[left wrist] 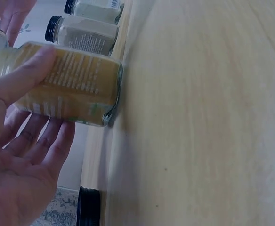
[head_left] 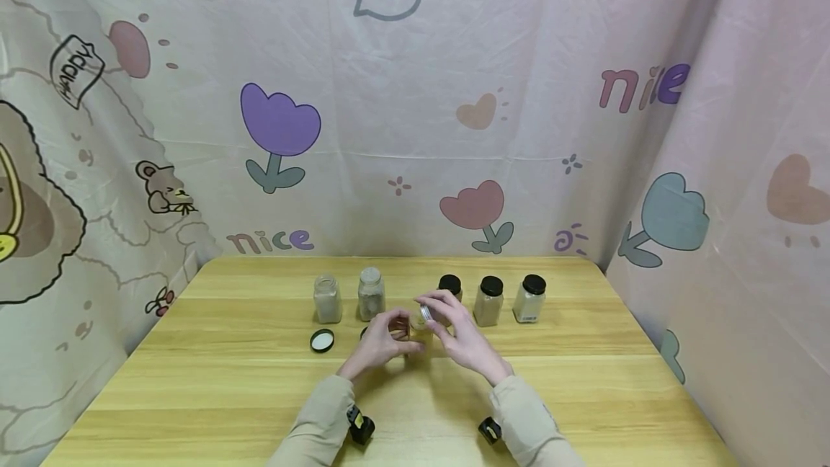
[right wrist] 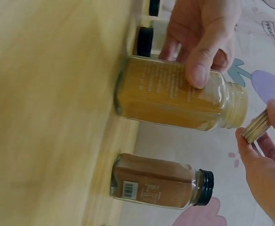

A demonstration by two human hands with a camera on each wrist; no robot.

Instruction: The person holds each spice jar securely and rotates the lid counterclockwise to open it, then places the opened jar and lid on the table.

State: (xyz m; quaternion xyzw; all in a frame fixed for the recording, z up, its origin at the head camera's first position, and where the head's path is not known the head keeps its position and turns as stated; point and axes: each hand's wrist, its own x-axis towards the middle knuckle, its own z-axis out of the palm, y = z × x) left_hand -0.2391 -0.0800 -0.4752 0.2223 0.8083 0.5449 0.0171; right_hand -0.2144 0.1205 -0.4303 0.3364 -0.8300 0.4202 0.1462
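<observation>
My left hand [head_left: 382,344] grips a square glass jar of yellow powder [right wrist: 165,99], its thumb across the printed front and its fingers behind. The jar is uncapped, its threaded mouth showing in the right wrist view, and stands upright. Close beside that mouth, my right hand [head_left: 463,334] pinches a small pale ribbed cap [right wrist: 256,127] between thumb and fingers, tilted on its edge. The hands hide much of the jar in the head view. Just past my left hand, a black lid [left wrist: 89,207] lies on the table.
Behind my left hand stand two jars without black lids, a pale open jar [head_left: 327,301] and a grey jar [head_left: 371,298]. A white-lined black lid [head_left: 322,340] lies before them. To the right are a brown-powder jar [right wrist: 151,181], a beige jar [head_left: 488,303] and a whitish jar [head_left: 529,300], all black-lidded.
</observation>
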